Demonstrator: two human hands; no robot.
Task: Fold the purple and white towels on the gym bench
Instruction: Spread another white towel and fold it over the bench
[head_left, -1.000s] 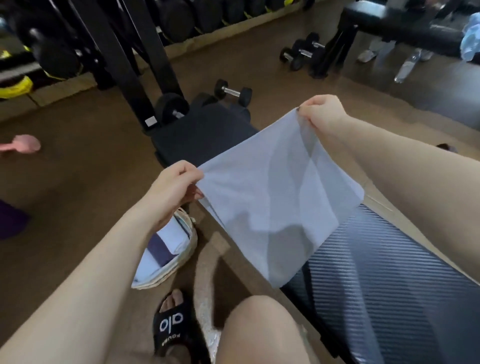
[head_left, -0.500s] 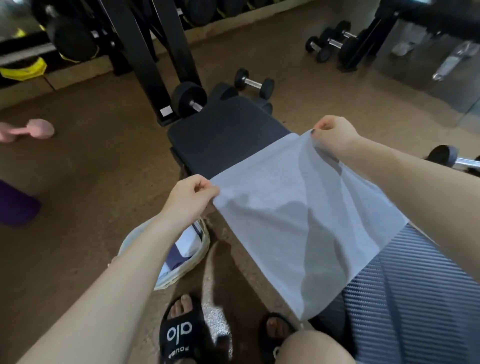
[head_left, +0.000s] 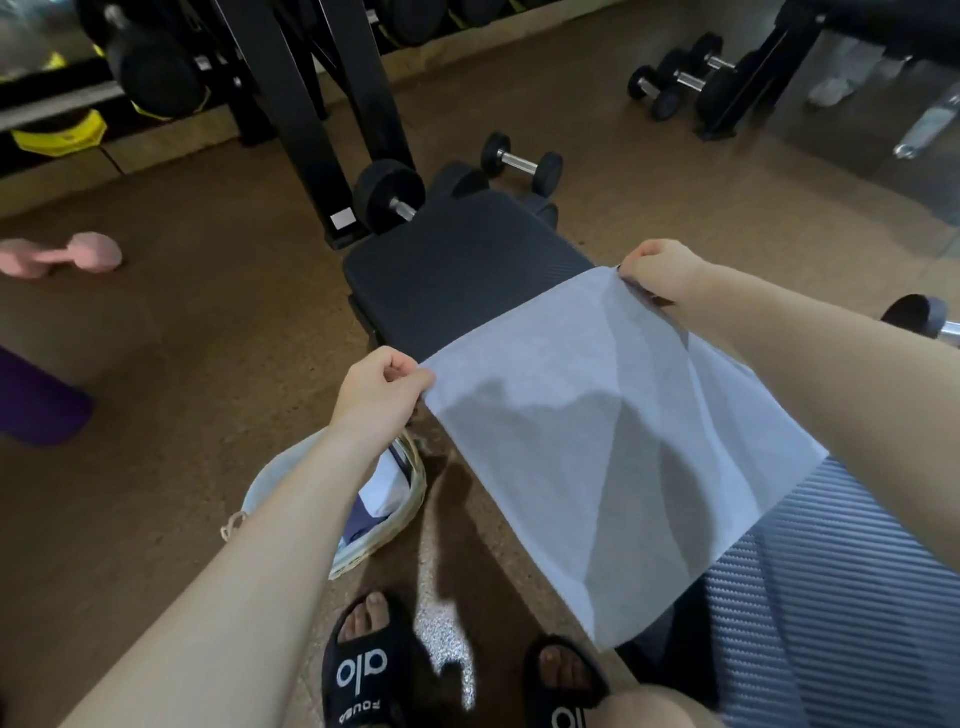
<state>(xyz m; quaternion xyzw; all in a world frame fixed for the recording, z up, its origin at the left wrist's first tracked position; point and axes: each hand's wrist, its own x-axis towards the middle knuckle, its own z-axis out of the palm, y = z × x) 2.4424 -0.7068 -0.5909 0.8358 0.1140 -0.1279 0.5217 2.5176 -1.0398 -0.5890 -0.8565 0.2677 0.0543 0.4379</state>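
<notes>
A white towel (head_left: 613, 441) is held spread above the black padded tabletop (head_left: 457, 270), its top corners pinched by the left hand (head_left: 379, 395) and right hand (head_left: 660, 270); brown gym floor (head_left: 208, 322) is seen around.

One thin white cloth towel (head_left: 613, 441). One black padded gym bench (head_left: 457, 270). One pale woven basket (head_left: 379, 525). Two black "alo" slide sandals (head_left: 363, 670). One pink dumbbell (head_left: 67, 254). Two bare hands, left hand (head_left: 379, 395) and right hand (head_left: 662, 270).
</notes>
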